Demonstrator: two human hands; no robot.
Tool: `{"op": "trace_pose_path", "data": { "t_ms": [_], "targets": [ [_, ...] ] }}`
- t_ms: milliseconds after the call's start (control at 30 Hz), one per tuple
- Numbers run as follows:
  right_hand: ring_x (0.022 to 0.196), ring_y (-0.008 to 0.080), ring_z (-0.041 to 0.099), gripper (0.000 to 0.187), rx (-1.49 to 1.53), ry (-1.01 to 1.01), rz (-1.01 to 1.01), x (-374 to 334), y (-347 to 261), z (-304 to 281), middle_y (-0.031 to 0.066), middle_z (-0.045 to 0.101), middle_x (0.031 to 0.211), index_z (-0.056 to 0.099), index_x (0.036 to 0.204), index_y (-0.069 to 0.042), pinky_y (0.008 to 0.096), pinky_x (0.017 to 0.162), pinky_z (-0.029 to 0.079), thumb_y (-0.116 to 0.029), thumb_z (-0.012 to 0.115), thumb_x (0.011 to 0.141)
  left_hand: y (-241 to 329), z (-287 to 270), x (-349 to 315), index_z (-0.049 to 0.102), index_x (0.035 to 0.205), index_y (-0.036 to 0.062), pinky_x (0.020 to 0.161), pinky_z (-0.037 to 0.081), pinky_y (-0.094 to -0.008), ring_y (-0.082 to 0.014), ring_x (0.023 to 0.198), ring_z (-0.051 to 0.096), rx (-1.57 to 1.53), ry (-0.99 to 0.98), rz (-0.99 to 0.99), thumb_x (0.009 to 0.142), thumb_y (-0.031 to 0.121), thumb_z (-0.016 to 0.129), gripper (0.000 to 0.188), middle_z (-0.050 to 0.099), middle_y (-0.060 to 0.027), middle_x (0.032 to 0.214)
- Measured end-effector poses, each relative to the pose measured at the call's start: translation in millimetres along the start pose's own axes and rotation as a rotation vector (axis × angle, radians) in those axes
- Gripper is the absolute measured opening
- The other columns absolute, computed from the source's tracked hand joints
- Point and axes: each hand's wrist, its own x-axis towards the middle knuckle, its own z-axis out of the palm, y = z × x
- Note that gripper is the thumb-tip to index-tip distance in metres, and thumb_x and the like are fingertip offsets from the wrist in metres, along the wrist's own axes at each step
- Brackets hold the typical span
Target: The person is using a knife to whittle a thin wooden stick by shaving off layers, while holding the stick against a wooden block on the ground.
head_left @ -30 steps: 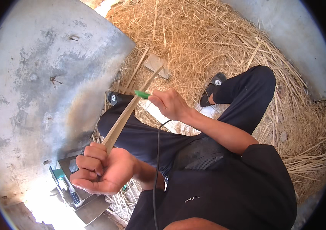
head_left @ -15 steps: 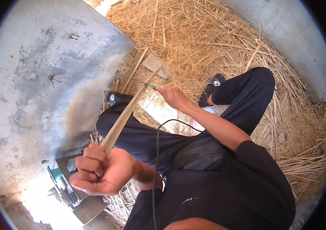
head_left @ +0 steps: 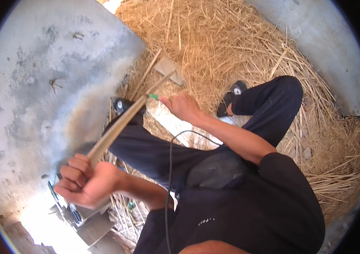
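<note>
My left hand [head_left: 90, 180] is closed around the near end of a long, pale strip of wood or split bamboo [head_left: 118, 125]. The strip slants up and away over my left leg, narrowing to a thin far end. Between the fingers of my right hand [head_left: 181, 106] is a small tool with a green handle [head_left: 153, 96], which looks like a knife. Its tip meets the strip beyond the middle; the blade itself hardly shows. The strip's far end passes above a flat grey block [head_left: 168, 67] on the ground.
Straw-like shavings [head_left: 218, 42] cover the ground ahead and to the right. A grey slab [head_left: 32, 84] fills the left side. A loose strip [head_left: 147, 72] lies by its edge. A black cable [head_left: 170, 165] hangs across my lap. A white board [head_left: 175, 127] lies between my feet.
My left hand has moved left and slightly toward me, drawing the strip along. The green-handled tool and my right hand have shifted a little left, still at the strip.
</note>
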Motion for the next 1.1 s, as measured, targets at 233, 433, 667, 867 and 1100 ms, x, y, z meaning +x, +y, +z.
{"op": "trace_pose_path", "data": {
  "t_ms": [233, 433, 667, 867, 1100],
  "targets": [
    [0.034, 0.0274, 0.046, 0.053, 0.219, 0.165, -0.328, -12, -47, -32, 0.0111, 0.041, 0.039, 0.044, 0.055, -0.005, 0.0384, 0.036, 0.037, -0.042, 0.045, 0.094, 7, 4, -6, 0.013, 0.059, 0.0167, 0.047, 0.008, -0.0270, -0.0086, 0.047, 0.009, 0.017, -0.004, 0.004, 0.089, 0.018, 0.037, 0.039, 0.010, 0.0026, 0.051],
    [0.041, 0.0344, 0.052, 0.057, 0.081, -0.015, 0.064, -7, -6, -10, 0.0200, 0.051, 0.046, 0.057, 0.062, -0.001, 0.0449, 0.041, 0.042, -0.045, 0.042, 0.094, 8, -3, -10, 0.018, 0.061, 0.0165, 0.044, 0.009, -0.0249, -0.0064, 0.042, 0.011, -0.013, -0.098, -0.003, 0.095, 0.029, 0.036, 0.041, 0.013, 0.0030, 0.052],
    [0.035, 0.0271, 0.046, 0.049, 0.211, 0.224, -0.491, -18, -45, -39, 0.0117, 0.042, 0.041, 0.051, 0.062, -0.004, 0.0380, 0.035, 0.035, -0.041, 0.046, 0.094, 10, 5, -18, 0.018, 0.062, 0.0159, 0.043, 0.010, -0.0244, -0.0061, 0.041, 0.011, -0.011, -0.093, 0.009, 0.096, 0.032, 0.037, 0.042, 0.014, 0.0033, 0.052],
    [0.044, 0.0320, 0.054, 0.056, -0.089, -0.066, 0.113, 9, 8, -12, 0.0164, 0.052, 0.048, 0.060, 0.074, 0.001, 0.0437, 0.044, 0.043, -0.046, 0.038, 0.095, 9, -3, -15, 0.018, 0.062, 0.0160, 0.043, 0.009, -0.0242, -0.0059, 0.041, 0.010, -0.005, -0.160, 0.030, 0.096, 0.032, 0.036, 0.042, 0.015, 0.0035, 0.052],
    [0.041, 0.0295, 0.052, 0.043, 0.125, 0.085, -0.283, -10, -39, -35, 0.0141, 0.051, 0.048, 0.055, 0.066, -0.002, 0.0370, 0.041, 0.042, -0.034, 0.048, 0.094, 16, 16, -27, 0.016, 0.059, 0.0163, 0.045, 0.009, -0.0251, -0.0075, 0.042, 0.012, 0.032, -0.005, 0.006, 0.092, 0.023, 0.036, 0.038, 0.011, 0.0034, 0.050]
  ]
}}
